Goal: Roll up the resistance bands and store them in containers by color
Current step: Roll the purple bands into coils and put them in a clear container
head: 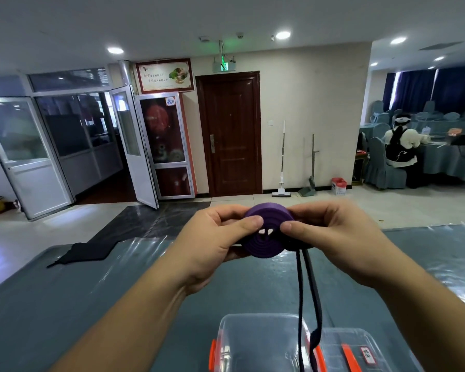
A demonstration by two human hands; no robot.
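Purple resistance band (266,238) coiled into a flat disc, raised above the grey table (65,304), pinched at its left edge by left hand (218,240) and at its right by right hand (341,237), likely to stop the winding springing loose. Coil face toward the camera, axis near-to-far. Unrolled tail (306,304) hanging straight down, long axis vertical, over the near clear container (253,342).

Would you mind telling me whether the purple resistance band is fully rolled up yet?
Not yet: the purple resistance band is mostly coiled, but a loose tail hangs down below it.
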